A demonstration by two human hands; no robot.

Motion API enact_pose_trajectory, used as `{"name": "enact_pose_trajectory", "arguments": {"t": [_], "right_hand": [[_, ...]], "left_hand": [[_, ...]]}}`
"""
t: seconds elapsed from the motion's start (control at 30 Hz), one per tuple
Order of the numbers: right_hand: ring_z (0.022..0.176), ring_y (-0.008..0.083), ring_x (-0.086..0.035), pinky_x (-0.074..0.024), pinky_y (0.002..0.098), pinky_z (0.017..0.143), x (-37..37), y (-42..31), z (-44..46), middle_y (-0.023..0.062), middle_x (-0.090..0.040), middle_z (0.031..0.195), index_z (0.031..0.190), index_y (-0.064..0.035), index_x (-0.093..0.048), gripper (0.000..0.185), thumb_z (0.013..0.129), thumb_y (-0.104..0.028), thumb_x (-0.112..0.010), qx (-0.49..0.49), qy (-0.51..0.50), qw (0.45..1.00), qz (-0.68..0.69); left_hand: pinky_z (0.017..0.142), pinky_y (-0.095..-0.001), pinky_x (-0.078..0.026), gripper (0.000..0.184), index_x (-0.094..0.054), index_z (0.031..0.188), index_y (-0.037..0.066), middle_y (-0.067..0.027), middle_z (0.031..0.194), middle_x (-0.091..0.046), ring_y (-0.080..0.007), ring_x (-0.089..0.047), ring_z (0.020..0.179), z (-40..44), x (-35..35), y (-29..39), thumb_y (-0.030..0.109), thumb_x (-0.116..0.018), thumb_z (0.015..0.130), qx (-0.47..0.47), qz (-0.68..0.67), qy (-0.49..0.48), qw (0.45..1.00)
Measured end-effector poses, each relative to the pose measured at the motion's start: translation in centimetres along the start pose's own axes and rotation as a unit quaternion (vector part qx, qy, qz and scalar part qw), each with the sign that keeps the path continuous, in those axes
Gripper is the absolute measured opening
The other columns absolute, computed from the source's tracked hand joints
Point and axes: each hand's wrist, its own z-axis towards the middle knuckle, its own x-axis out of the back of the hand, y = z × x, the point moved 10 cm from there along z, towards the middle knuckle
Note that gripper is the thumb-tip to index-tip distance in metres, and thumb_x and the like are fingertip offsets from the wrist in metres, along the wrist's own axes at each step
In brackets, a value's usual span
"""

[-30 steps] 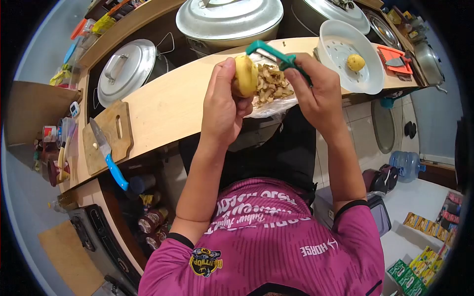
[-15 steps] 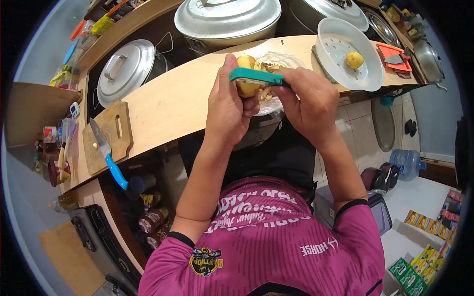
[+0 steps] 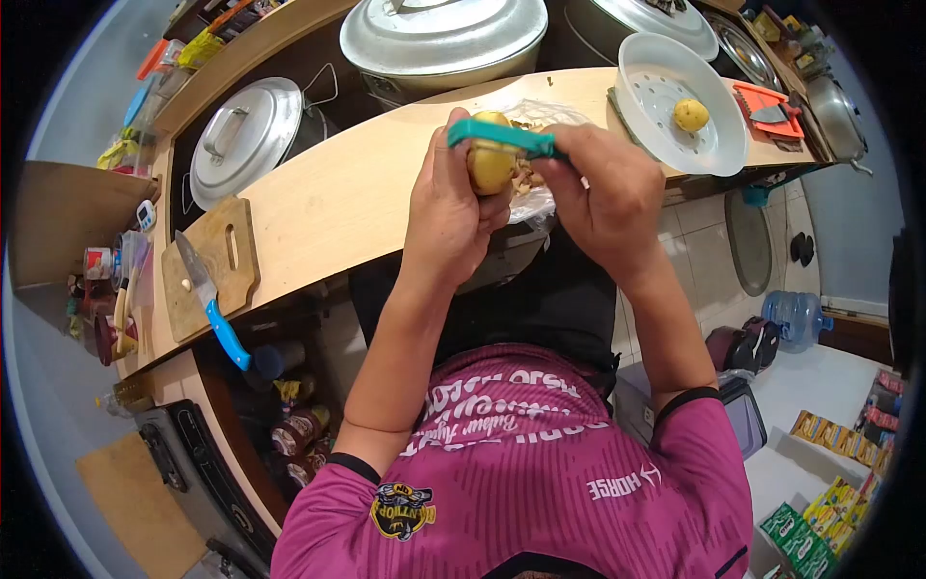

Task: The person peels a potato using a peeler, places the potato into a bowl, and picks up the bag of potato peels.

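Observation:
My left hand is wrapped round a yellow potato, holding it up above the front edge of the counter. In my right hand is a green peeler, gripped by its handle. The peeler's head lies across the upper part of the potato, close to my left thumb. Behind and below my hands, a clear plastic bag with peelings in it rests on the counter, partly hidden by my right hand.
A white perforated basin holding another potato stands to the right, beside an orange grater. At left, a blue-handled knife lies on a wooden cutting board, its handle overhanging the edge. Lidded pots line the back.
The peeler has shifted slightly upward across the potato and tilted. My right hand has moved a little with it, while my left hand keeps its hold on the potato.

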Motion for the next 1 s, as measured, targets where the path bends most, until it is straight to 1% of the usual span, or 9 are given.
{"name": "enact_pose_trajectory", "arguments": {"t": [0.07, 0.13, 0.23, 0.3, 0.43, 0.6, 0.7, 0.9, 1.0], "right_hand": [[0.065, 0.0316, -0.064, -0.0490, 0.0378, 0.058, 0.0, 0.0, 0.0, 0.0132, -0.065, 0.077, 0.095, -0.0012, -0.066, 0.013, 0.085, -0.008, -0.071, -0.005, -0.009, 1.000, 0.008], [0.065, 0.0317, -0.064, -0.0492, 0.0378, 0.058, -0.1, 0.0, 0.0, 0.0137, -0.066, 0.078, 0.095, -0.0013, -0.066, 0.012, 0.086, -0.007, -0.071, -0.010, -0.019, 1.000, 0.014], [0.066, 0.0315, -0.064, -0.0495, 0.0376, 0.059, -0.4, -0.3, -0.2, 0.0143, -0.066, 0.080, 0.096, -0.0013, -0.066, 0.013, 0.086, -0.007, -0.071, -0.004, -0.021, 0.999, 0.025], [0.066, 0.0308, -0.065, -0.0491, 0.0368, 0.058, -0.3, 0.8, -0.2, 0.0148, -0.066, 0.081, 0.097, -0.0009, -0.065, 0.013, 0.087, -0.008, -0.071, -0.053, -0.004, 0.998, 0.029], [0.066, 0.0302, -0.065, -0.0487, 0.0360, 0.058, -0.3, 0.1, -0.3, 0.0154, -0.066, 0.082, 0.098, -0.0005, -0.064, 0.013, 0.089, -0.008, -0.070, -0.024, -0.009, 0.999, 0.040], [0.063, 0.0282, -0.063, -0.0476, 0.0342, 0.057, -0.7, 2.5, -0.8, 0.0153, -0.065, 0.079, 0.100, -0.0002, -0.064, 0.014, 0.090, -0.007, -0.069, -0.147, -0.028, 0.988, 0.031], [0.062, 0.0273, -0.063, -0.0471, 0.0339, 0.057, 0.0, 0.4, -0.3, 0.0145, -0.064, 0.077, 0.100, -0.0001, -0.064, 0.014, 0.090, -0.007, -0.069, -0.047, 0.006, 0.997, 0.061], [0.062, 0.0284, -0.062, -0.0469, 0.0341, 0.057, -0.6, 2.0, -0.4, 0.0143, -0.064, 0.078, 0.099, 0.0000, -0.064, 0.012, 0.090, -0.007, -0.068, -0.104, -0.018, 0.994, 0.042], [0.061, 0.0286, -0.061, -0.0461, 0.0343, 0.056, -0.6, 0.4, -0.4, 0.0141, -0.063, 0.077, 0.098, 0.0003, -0.063, 0.012, 0.090, -0.007, -0.068, -0.061, -0.014, 0.995, 0.073]], "left_hand": [[0.046, -0.0207, -0.028, 0.038, -0.045, 0.118, 0.013, -0.0011, 0.078, -0.048, -0.0054, -0.035, 0.052, -0.1, 0.5, -0.2, 0.049, -0.040, 0.107, 0.004, 0.007, 0.011, 1.000], [0.047, -0.0209, -0.029, 0.035, -0.045, 0.120, 0.013, -0.0009, 0.081, -0.048, -0.0055, -0.036, 0.054, -0.1, -0.1, 0.0, 0.045, -0.037, 0.108, -0.019, -0.014, -0.052, 0.998], [0.047, -0.0209, -0.029, 0.035, -0.045, 0.118, 0.013, -0.0009, 0.084, -0.049, -0.0056, -0.037, 0.055, -0.5, 0.1, 0.4, 0.046, -0.037, 0.108, -0.020, 0.015, 0.019, 1.000], [0.048, -0.0210, -0.029, 0.035, -0.045, 0.117, 0.013, -0.0008, 0.084, -0.049, -0.0056, -0.037, 0.056, -0.1, 0.5, 0.0, 0.046, -0.037, 0.108, -0.011, 0.011, 0.007, 1.000], [0.048, -0.0213, -0.030, 0.036, -0.044, 0.116, 0.013, -0.0003, 0.083, -0.049, -0.0055, -0.037, 0.056, -0.4, -0.1, 0.4, 0.047, -0.035, 0.108, -0.043, 0.011, -0.021, 0.999], [0.047, -0.0214, -0.029, 0.035, -0.045, 0.110, 0.013, 0.0009, 0.079, -0.048, -0.0052, -0.036, 0.054, -0.2, -0.6, 0.5, 0.047, -0.036, 0.108, -0.019, 0.030, -0.029, 0.999], [0.047, -0.0212, -0.028, 0.032, -0.045, 0.105, 0.014, 0.0014, 0.077, -0.047, -0.0050, -0.036, 0.053, -0.4, -0.5, 0.6, 0.045, -0.036, 0.107, -0.037, 0.030, -0.018, 0.999], [0.047, -0.0211, -0.028, 0.029, -0.045, 0.107, 0.015, 0.0014, 0.077, -0.047, -0.0048, -0.036, 0.054, 0.0, -0.1, 0.5, 0.043, -0.036, 0.108, -0.034, 0.040, -0.018, 0.998], [0.047, -0.0210, -0.028, 0.029, -0.045, 0.109, 0.015, 0.0014, 0.077, -0.047, -0.0047, -0.036, 0.054, 0.0, 0.0, 0.6, 0.042, -0.037, 0.108, -0.047, 0.041, -0.014, 0.998]]}}
